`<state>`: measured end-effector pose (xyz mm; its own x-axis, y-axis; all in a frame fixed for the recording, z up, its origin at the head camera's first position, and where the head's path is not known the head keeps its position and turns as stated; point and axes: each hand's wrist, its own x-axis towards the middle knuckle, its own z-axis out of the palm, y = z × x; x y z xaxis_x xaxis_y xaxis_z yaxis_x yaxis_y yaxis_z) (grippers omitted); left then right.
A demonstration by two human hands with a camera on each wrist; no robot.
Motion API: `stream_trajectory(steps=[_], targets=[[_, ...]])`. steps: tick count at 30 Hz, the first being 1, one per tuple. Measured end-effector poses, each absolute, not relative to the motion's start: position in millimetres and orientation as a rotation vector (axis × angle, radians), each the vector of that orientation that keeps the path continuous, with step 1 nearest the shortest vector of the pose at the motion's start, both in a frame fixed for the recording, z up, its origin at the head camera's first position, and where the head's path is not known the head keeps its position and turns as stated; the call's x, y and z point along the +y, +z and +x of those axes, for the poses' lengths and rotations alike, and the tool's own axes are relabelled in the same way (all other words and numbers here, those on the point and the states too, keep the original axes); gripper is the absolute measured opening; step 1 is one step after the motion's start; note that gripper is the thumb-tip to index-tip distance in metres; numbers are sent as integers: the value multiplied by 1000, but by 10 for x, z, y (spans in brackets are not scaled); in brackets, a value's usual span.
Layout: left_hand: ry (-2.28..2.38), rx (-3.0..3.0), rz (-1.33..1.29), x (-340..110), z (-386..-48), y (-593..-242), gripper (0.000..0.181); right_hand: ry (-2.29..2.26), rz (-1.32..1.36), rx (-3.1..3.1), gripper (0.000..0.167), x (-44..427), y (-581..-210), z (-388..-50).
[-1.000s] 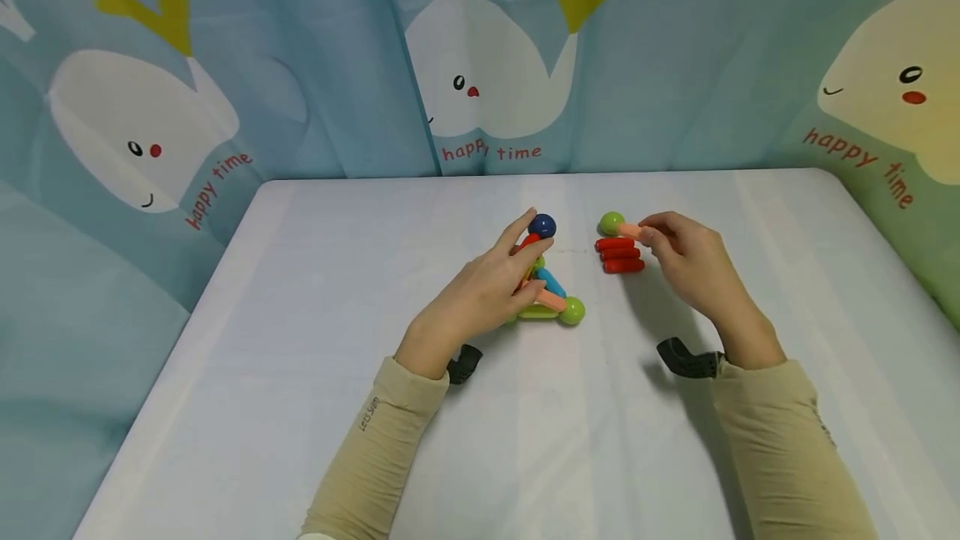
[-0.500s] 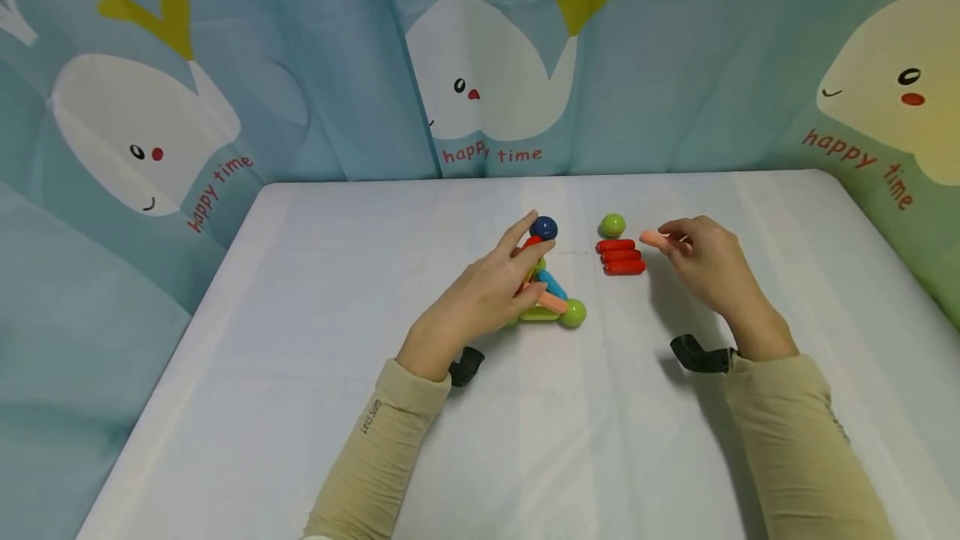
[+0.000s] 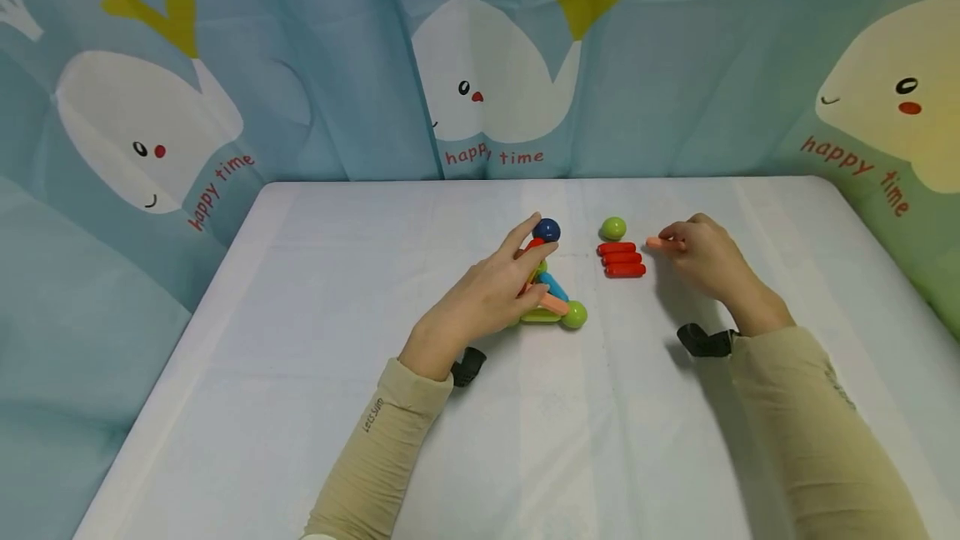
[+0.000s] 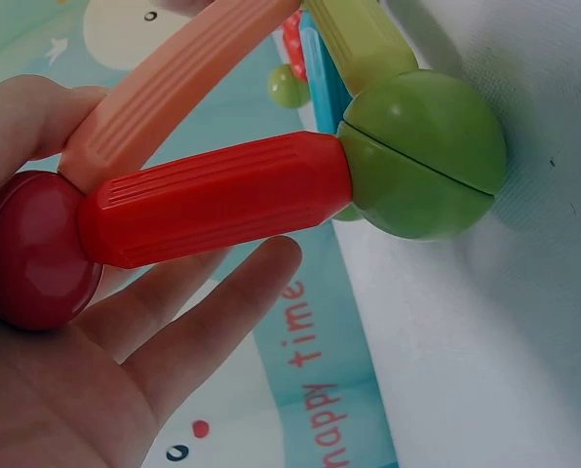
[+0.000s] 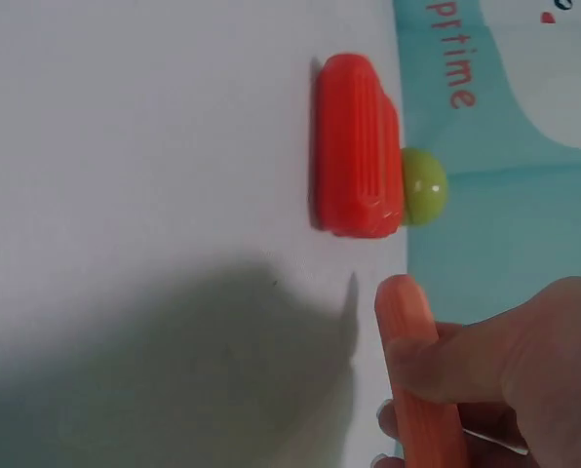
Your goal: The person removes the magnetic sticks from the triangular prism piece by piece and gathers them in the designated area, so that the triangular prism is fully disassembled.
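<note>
My left hand [image 3: 480,294] grips the top of a built frame of rods and balls; in the left wrist view a dark red ball [image 4: 43,251] lies against the palm, joined to a red rod [image 4: 222,200] and an orange rod [image 4: 178,93]. That red rod meets a green ball [image 4: 422,154] at its other end. The frame also has a blue rod [image 3: 553,286] and a green ball [image 3: 574,315]. A dark blue ball [image 3: 547,230] stands just behind the fingers. My right hand [image 3: 712,261] pinches a loose orange rod [image 5: 422,390] between thumb and fingers.
Three red rods [image 3: 621,259] lie side by side between the hands, with a lone green ball [image 3: 613,228] behind them. A curtain with whale prints [image 3: 337,65] hangs along the table's far edge [image 3: 337,183]. Black wrist devices [image 3: 703,342] show near both cuffs.
My right hand has moved to the right with the orange rod, which has come away from the lone green ball. My left hand stays at the frame.
</note>
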<state>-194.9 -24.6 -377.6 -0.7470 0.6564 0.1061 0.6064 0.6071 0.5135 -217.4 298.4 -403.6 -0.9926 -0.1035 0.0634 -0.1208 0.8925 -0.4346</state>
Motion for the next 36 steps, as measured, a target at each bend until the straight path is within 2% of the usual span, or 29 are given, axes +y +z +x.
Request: stream_trajectory(steps=[24,28,36], targets=[[873,2732,1091,-263,-1954,-3791,58,456,233,-3242,23,3030,-4015,-2486],[867,2732,1085,-263,-1952,-3788,59,445,192,-3280,27,3026,-4003,-2504],[856,2732,1082,-255,-1955,-3788,61,467,202,-3272,25,3020,-4021,-2477]])
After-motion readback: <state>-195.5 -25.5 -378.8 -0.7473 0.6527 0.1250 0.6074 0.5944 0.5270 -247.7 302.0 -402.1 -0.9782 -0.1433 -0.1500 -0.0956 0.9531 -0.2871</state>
